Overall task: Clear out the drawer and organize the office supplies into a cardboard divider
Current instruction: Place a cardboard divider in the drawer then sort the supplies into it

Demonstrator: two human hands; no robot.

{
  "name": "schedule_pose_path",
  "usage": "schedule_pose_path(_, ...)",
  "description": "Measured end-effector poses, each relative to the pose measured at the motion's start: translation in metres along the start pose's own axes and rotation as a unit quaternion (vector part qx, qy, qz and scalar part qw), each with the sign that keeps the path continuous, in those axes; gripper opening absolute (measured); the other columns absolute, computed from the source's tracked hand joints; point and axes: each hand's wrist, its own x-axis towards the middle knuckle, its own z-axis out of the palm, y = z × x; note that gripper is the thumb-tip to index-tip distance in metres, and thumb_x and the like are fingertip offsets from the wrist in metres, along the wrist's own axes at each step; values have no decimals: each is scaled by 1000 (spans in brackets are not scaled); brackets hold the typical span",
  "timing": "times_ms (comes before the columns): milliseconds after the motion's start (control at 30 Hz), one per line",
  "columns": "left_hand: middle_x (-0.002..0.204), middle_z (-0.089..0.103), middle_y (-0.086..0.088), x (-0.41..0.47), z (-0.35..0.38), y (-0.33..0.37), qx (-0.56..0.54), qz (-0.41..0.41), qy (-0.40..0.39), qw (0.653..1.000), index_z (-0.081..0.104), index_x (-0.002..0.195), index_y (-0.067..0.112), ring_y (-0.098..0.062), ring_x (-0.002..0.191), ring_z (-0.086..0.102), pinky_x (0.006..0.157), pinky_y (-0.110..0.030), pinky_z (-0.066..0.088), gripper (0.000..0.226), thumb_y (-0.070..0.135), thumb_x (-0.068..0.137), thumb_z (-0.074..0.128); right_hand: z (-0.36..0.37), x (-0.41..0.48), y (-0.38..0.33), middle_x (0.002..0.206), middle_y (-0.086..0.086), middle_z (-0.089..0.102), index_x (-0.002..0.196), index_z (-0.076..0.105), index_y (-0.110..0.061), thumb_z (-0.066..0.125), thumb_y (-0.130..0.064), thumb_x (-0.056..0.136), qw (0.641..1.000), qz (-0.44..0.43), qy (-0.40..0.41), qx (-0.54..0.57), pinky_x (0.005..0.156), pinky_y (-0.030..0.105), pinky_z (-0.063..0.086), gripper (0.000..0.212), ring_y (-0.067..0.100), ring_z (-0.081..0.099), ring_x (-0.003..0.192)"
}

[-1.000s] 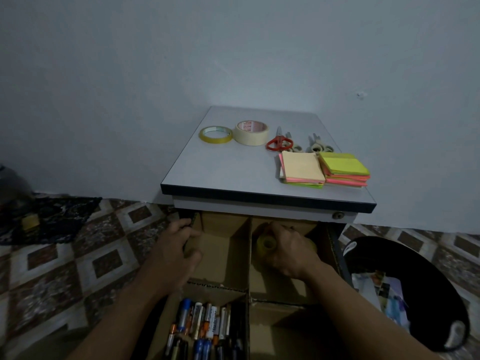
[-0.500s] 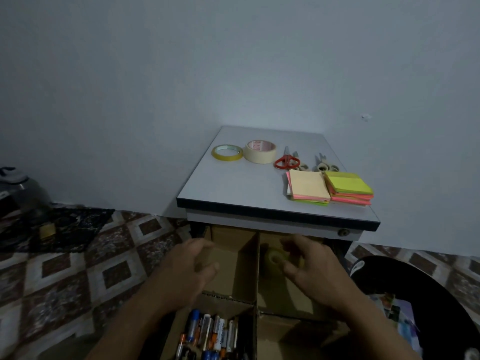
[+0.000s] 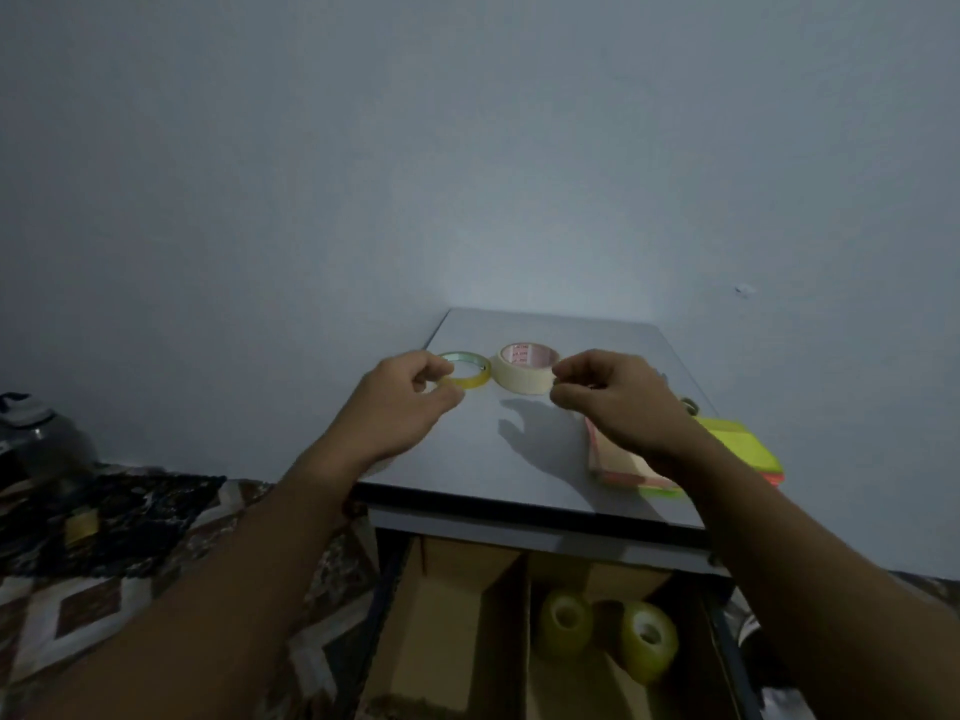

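On the grey tabletop lie a thin yellow tape ring and a cream masking tape roll, side by side at the back. My left hand curls thumb and forefinger round the ring's left edge. My right hand pinches the right wall of the masking tape. Below, the open drawer holds a cardboard divider. Two clear yellowish tape rolls stand in its right back compartment; the left back compartment shows bare cardboard.
Stacks of sticky notes, peach and yellow-green, lie on the table's right side, partly under my right wrist. A scissor handle peeks out behind that hand. A dark cloth and a metal pot sit on the tiled floor at left.
Both hands rose out of the drawer's divider to the tabletop and closed on the two tapes. My view tilted up; the pens compartment dropped out of sight.
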Motion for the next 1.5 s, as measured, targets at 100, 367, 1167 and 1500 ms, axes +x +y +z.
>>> schedule_pose_path(100,121,62,2,39,14,-13,36,-24,-8,999,66,124,25,-13,104,55,77,-22,42,37,32,87,70,9,42,10,112,-3,68,116,69,-18,72,-30,85,999,18,-26,-41,96,43,53,34,18,64,102)
schedule_pose_path(367,125,62,1,93,39,-49,123,-54,-48,990,66,126,21,-18,108,59,85,-22,40,39,31,89,65,31,102,28,135,7,56,134,58,-31,55,-39,95,955,28,-76,-286,90,40,34,40,32,34,126)
schedule_pose_path(1167,113,69,7,-61,-25,-14,-34,17,64,997,73,93,27,-13,114,58,91,-30,44,4,25,90,71,-24,-51,-27,89,-10,68,86,74,-32,75,-24,81,996,-81,6,-46,71,23,48,10,4,61,76)
schedule_pose_path(1500,122,62,10,-160,1,-24,-82,20,51,995,72,94,32,5,116,54,91,-19,45,11,23,87,75,-29,-189,10,102,-13,62,96,74,-35,72,-33,82,998,0,-60,-28,79,38,56,14,9,62,91)
